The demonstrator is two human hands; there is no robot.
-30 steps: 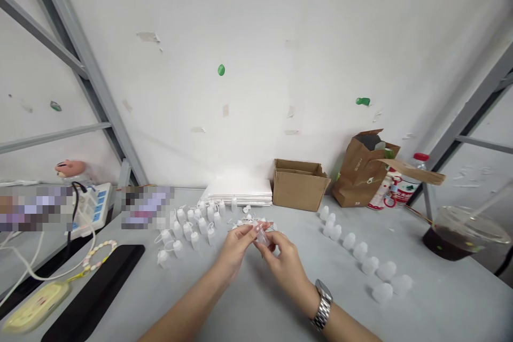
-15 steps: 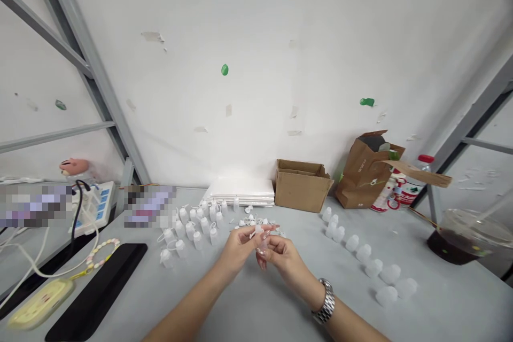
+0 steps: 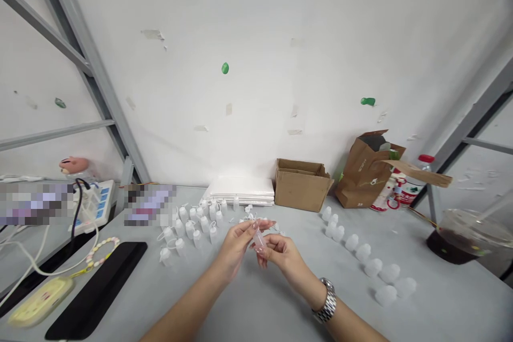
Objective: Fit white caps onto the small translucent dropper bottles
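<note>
A small translucent plastic bottle (image 3: pixel 259 239) is held tilted between my two hands over the middle of the table. My left hand (image 3: pixel 237 243) pinches its upper end between thumb and fingers. Around the lower end, the fingers of my right hand (image 3: pixel 284 254) are closed. Whether a cap sits on this bottle is hard to make out. Just behind the hands lie loose white caps (image 3: pixel 248 208), partly hidden by my fingers. To the left stand several capped bottles (image 3: pixel 189 230) with strap loops. A line of similar translucent bottles (image 3: pixel 352 243) runs along the right.
Against the wall are a stack of white sheets (image 3: pixel 240 192), an open cardboard box (image 3: pixel 300 189) and a brown paper bag (image 3: pixel 358 176). A drink cup (image 3: pixel 452 240) stands far right. On the left lie a black pad (image 3: pixel 100 288), a yellow case (image 3: pixel 40 302) and a power strip (image 3: pixel 102 206).
The bottle now tilts and shows more of its length between my hands. The white piece earlier seen at my left fingertips no longer shows. My left hand has shifted slightly.
</note>
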